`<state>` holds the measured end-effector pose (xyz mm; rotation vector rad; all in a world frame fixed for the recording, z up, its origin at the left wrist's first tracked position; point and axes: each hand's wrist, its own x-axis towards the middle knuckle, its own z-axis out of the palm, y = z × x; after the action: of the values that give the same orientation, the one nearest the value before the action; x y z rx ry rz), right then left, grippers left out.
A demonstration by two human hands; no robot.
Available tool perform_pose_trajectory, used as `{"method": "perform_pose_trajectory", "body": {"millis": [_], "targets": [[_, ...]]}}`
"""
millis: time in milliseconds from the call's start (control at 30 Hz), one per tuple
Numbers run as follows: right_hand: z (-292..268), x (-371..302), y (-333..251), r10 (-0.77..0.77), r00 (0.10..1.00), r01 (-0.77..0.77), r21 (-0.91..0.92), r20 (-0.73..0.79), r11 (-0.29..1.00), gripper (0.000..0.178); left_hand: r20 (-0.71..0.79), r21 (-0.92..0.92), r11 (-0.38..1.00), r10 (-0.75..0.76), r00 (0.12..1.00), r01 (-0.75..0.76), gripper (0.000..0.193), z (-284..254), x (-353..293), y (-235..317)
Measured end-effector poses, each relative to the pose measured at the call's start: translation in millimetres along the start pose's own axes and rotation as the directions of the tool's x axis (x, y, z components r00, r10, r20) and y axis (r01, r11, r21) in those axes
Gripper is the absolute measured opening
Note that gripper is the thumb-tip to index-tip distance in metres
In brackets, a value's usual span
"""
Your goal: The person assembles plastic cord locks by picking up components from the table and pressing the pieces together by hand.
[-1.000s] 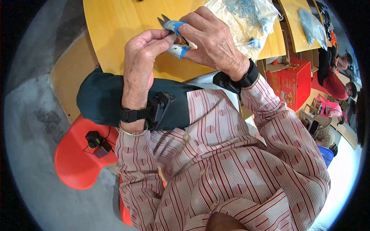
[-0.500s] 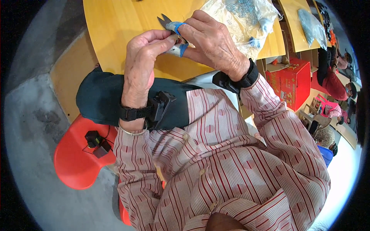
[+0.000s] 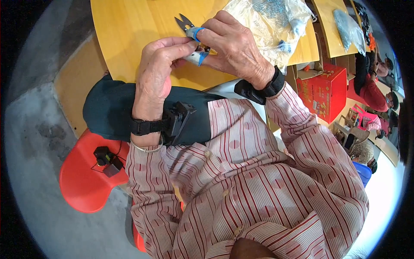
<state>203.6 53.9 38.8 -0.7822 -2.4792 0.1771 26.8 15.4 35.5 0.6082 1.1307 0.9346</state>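
One pair of small snips (image 3: 192,36) sits top centre of the frame, over the yellow table (image 3: 129,34). Dark blades poke out up-left past the fingertips; the blue-taped handle is pinched inside. Right hand (image 3: 235,47) is closed around the snips from the right. Left hand (image 3: 157,69) has fingers curled against them from the left (whether it grips is unclear). One clear plastic bag (image 3: 276,26) lies just right of the hands. One red stool (image 3: 86,181) is at lower left.
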Motion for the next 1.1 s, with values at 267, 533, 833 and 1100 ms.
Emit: {"method": "perform_pose_trajectory", "body": {"millis": [267, 533, 833, 1100], "targets": [[2.0, -1.5, -0.6, -0.014, 1.000, 0.013, 0.041, 0.027, 0.999, 0.037, 0.023, -0.016, 1.000, -0.011, 1.000, 0.011, 0.027, -4.7, 3.0, -3.6], [-8.3, 2.8, 4.7, 0.093, 0.994, -0.085, 0.133, -0.053, 0.987, 0.034, -0.011, -0.028, 0.989, 0.146, 0.989, -0.147, 0.051, -2.5, -4.4, 7.5], [-24.1, -0.5, 3.1, 0.081, 0.995, -0.068, 0.203, -0.056, 0.977, 0.033, 0.371, 0.118, 0.904, 0.343, 0.863, -0.410, 0.062, 6.3, -6.5, 6.6], [-27.4, -0.6, -3.3, 0.041, 0.995, -0.026, 0.149, -0.094, 0.988, 0.029, 0.399, 0.142, 0.841, 0.433, 0.808, -0.521, 0.058, 8.5, -10.0, 8.9]]}}
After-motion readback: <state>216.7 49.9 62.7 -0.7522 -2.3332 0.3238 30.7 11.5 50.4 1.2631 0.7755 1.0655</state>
